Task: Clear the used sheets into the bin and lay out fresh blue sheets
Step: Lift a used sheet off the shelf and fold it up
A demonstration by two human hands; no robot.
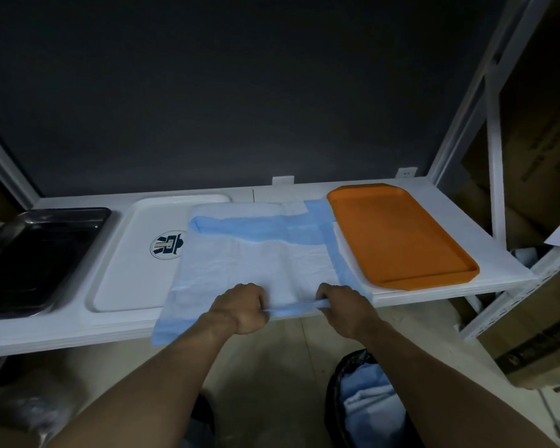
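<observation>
Two bare hands grip the near hem of a thin blue-backed sheet [256, 260] spread across the middle of a white shelf [46, 331], its pale padded face up and its blue border folded over along the far side. The sheet's near end hangs over the shelf's front edge. Its left side overlaps a white tray [136, 253] and its right side runs just beside an orange tray [398, 234] near the shelf's right end. A black tray [36, 253] sits at the left end.

The left hand [243, 307] is curled into a fist around the hem at the front edge. The right hand [343, 305], close beside it, pinches the same hem with bent fingers, and the strip of blue between them is drawn taut.

The sheet looks light, soft and creased, more like paper-backed wadding than cloth. It would likely flop, fold on itself and tear if yanked from one point. The edges and corners seem the best places to hold it, with the hands set wider apart to keep it flat.

Below the front edge, to the right, a dark bin [332, 399] already holds crumpled blue-and-white sheets [369, 402]. Whether the sheet on the shelf is a fresh one or a used one cannot be told from this view.
</observation>
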